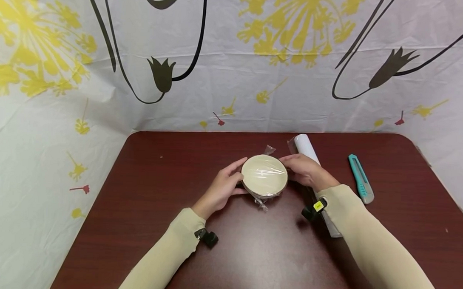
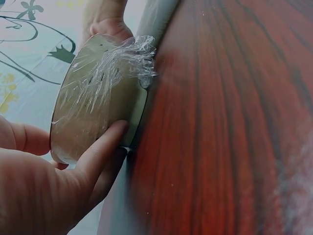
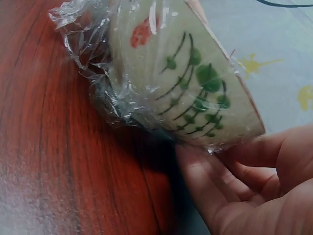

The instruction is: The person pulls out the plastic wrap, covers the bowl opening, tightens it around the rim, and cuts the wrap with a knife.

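Note:
A round cream bowl with clear plastic wrap stretched over its top is held between both hands. Green leaves and a red blossom are painted on the bowl's side in the right wrist view. Bunched plastic wrap clings to its outer wall. My left hand grips the bowl from the left, thumb near the rim and fingers along the lower side. From the right, my right hand holds the opposite side between thumb and fingers. The bowl's underside is hidden in the head view.
A white roll of plastic wrap lies beneath the right forearm. To its right lies a teal utility knife on the dark red-brown wooden table. A flower-patterned white cloth hangs behind the table.

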Action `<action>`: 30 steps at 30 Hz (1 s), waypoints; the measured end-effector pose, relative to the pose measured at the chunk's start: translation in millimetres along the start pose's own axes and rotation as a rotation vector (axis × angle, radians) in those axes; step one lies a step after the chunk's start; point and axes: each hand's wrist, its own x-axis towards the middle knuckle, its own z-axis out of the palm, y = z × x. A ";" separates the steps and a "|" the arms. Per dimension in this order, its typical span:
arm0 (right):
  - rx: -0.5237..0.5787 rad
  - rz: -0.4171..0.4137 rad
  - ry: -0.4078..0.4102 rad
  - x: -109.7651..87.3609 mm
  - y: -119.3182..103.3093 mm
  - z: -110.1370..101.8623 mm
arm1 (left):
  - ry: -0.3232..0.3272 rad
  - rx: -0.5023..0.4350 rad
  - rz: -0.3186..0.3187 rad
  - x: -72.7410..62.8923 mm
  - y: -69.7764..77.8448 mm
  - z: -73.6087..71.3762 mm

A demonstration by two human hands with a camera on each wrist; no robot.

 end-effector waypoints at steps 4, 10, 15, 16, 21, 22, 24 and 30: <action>0.016 0.002 0.014 1.3 1.8 1.4 | 0.007 0.003 -0.009 -1.3 1.8 0.2; -0.213 -0.059 0.066 0.2 -2.3 4.1 | 0.002 0.007 -0.018 -1.4 0.0 -1.4; -0.570 -0.192 0.179 -5.2 -12.7 3.3 | -0.008 0.006 -0.011 -1.0 -1.4 -3.0; -0.611 -0.218 0.197 -5.7 -14.9 2.5 | -0.008 0.006 -0.010 -1.0 -1.4 -3.2; -0.778 -0.360 0.267 -2.9 -22.5 -3.3 | -0.011 0.007 -0.009 -0.8 -0.4 -3.6; -0.821 -0.398 0.271 -1.4 -23.4 -4.5 | -0.012 0.007 -0.008 -0.8 -0.4 -3.6; -0.899 -0.476 0.250 1.7 -24.6 -6.4 | -0.015 0.007 -0.008 -0.8 -0.4 -3.4; -1.085 -0.654 0.040 14.7 -25.4 -10.9 | -0.018 0.003 -0.007 -1.4 -0.1 -2.0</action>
